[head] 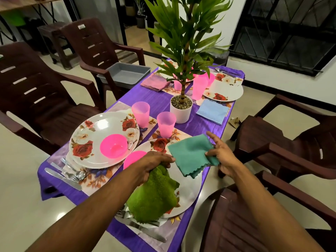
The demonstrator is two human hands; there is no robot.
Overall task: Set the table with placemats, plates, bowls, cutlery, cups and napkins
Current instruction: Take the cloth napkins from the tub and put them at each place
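Note:
My left hand (154,163) grips a fuzzy green napkin (154,196) that hangs over the near right floral plate (189,190). My right hand (221,153) pinches the right edge of a folded teal napkin (189,154), held above that plate. A pink bowl (133,158) on this plate is partly hidden by my left hand. The near left plate (85,140) carries another pink bowl (113,146). Two pink cups (141,114) (166,124) stand behind the plates. Cutlery (69,175) lies left of the near left plate, and more cutlery (145,230) lies under the green napkin.
A potted plant (181,108) stands mid-table on the purple cloth (145,96). Far settings hold plates, pink cups, a blue napkin (212,110) and a pink napkin (154,81). A grey tray (127,74) sits on a chair. Brown chairs (236,222) surround the table.

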